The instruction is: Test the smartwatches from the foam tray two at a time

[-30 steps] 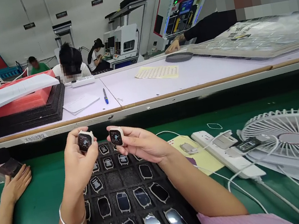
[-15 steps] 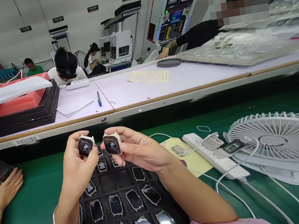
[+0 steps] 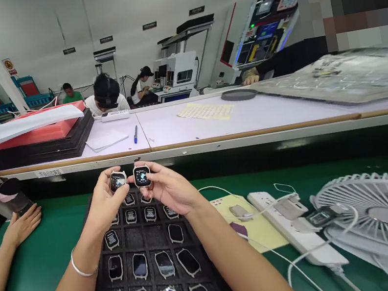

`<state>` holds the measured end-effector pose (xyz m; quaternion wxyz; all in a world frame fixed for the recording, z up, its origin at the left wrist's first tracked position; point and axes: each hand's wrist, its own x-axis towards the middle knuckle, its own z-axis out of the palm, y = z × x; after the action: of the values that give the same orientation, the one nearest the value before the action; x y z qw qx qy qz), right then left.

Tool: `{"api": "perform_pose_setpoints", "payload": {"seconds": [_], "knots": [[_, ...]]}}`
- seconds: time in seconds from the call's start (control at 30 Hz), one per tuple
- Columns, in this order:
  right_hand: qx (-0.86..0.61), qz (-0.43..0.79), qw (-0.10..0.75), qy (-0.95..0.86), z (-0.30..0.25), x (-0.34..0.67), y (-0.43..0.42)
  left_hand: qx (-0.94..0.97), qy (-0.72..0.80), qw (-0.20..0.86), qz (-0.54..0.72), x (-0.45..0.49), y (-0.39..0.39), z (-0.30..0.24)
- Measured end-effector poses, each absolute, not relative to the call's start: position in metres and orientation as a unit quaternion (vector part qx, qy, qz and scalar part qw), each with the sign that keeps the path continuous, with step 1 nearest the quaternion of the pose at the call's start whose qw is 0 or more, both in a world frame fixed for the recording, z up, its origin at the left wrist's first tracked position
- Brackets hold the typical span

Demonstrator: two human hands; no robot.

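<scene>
My left hand (image 3: 104,200) is closed round a smartwatch body (image 3: 117,181) with a lit screen, its thumb near the lower right corner. Beside it, my right hand (image 3: 170,184) grips a second smartwatch body (image 3: 142,177), also lit, with the thumb at its right edge. Both screens face me, and neither watch shows a strap. Below them lies a black foam tray (image 3: 144,236) with rows of watch bodies in its pockets. Some of those screens show white text, others are dark. Two pockets in the third visible row hold nothing. My forearms cover parts of the tray's sides.
To the right are a white power strip (image 3: 297,227) with plugs and cables, a yellow sheet (image 3: 264,233) and a white fan (image 3: 387,212). A co-worker's hand (image 3: 25,226) rests at left by a dark cup (image 3: 14,195). A raised shelf (image 3: 161,126) runs behind.
The head view has shifted, so the background sits further right. Both hands still hold their watches, a little higher in the picture, and more of the tray shows.
</scene>
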<state>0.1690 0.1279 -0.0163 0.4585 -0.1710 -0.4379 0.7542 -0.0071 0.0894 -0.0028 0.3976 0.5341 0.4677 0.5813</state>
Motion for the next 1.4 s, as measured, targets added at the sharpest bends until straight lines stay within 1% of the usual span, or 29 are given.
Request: {"api": "perform_pose_setpoints", "payload": {"seconds": [0.17,0.3,0.47,0.9,1.17,1.4], "knots": [[-0.204,0.739,0.466,-0.442,-0.015,0.171,0.13,0.517,0.464,0.449,0.562,-0.009,0.095,-0.004],[-0.25,0.686,0.49,-0.476,-0.022,0.166,0.132,0.517,0.45,0.47,0.556,-0.01,0.1,-0.009],[-0.269,0.654,0.485,-0.515,-0.027,0.166,0.134,0.503,0.433,0.503,0.553,-0.012,0.099,-0.009],[-0.256,0.699,0.455,-0.489,-0.031,0.169,0.143,0.527,0.448,0.498,0.524,-0.015,0.11,-0.015],[-0.261,0.688,0.467,-0.49,-0.035,0.17,0.144,0.54,0.439,0.496,0.518,-0.017,0.11,-0.014],[-0.256,0.703,0.467,-0.471,-0.035,0.17,0.143,0.526,0.437,0.513,0.519,-0.017,0.108,-0.011]]}}
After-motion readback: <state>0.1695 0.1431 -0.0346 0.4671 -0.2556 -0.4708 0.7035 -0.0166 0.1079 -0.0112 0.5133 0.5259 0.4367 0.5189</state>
